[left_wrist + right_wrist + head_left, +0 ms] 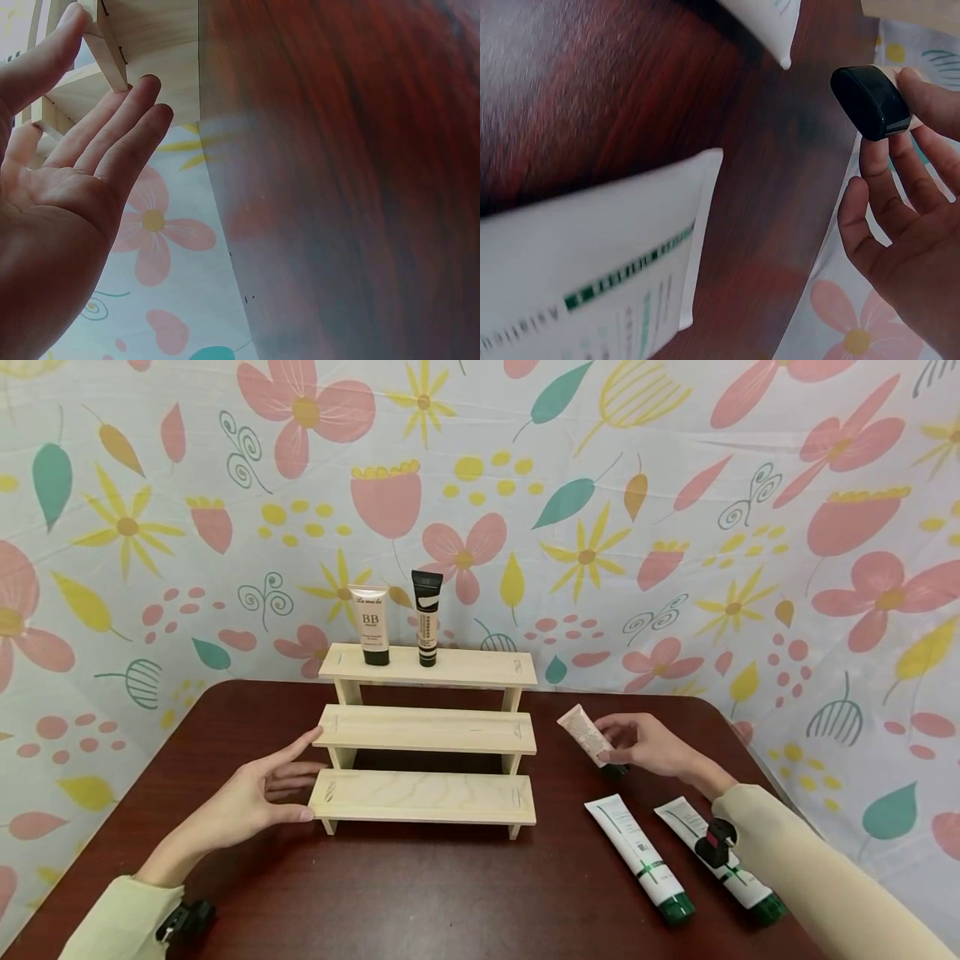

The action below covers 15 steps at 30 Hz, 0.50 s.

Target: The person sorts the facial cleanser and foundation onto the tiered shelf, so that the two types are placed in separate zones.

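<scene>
Pale pink tube (583,732), black cap (870,105), tilted, right of wooden rack (427,729); right hand (652,746) pinches it near cap. Likely light, soft-walled, perhaps slick; stiffer cap end probably best hold. Left hand (247,795), fingers extended, touches rack's left edge.

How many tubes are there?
5: a BB tube and a slimmer tube on the top shelf, a pinkish tube in the right grip, and on the table one white tube with another white tube beside it. Others could hide behind the rack.
</scene>
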Available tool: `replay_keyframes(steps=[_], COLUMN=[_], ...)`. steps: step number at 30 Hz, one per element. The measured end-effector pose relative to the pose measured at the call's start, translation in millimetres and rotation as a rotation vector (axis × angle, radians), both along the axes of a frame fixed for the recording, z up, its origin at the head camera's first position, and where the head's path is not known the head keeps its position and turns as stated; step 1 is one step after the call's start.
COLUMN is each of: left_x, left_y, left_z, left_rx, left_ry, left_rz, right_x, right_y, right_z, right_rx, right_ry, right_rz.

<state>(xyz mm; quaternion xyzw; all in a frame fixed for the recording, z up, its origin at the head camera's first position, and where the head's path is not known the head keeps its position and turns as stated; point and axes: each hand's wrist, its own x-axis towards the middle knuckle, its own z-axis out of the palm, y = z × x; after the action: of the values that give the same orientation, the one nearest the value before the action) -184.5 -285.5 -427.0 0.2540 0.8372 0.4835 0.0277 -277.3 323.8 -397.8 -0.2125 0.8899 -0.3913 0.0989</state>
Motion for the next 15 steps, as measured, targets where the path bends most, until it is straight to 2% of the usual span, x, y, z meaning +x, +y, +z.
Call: replay_keyframes(steps=[15], left_x=[-0.2], left_y=[-0.3], left_z=[0.2], left_rx=[-0.002], left_ry=[0.002], left_rz=[0.0], right_x=[11.8], right_y=[-24.0], right_z=[3.2], right_rx=[-0.049], right_ry=[0.102], right_rz=[-0.053])
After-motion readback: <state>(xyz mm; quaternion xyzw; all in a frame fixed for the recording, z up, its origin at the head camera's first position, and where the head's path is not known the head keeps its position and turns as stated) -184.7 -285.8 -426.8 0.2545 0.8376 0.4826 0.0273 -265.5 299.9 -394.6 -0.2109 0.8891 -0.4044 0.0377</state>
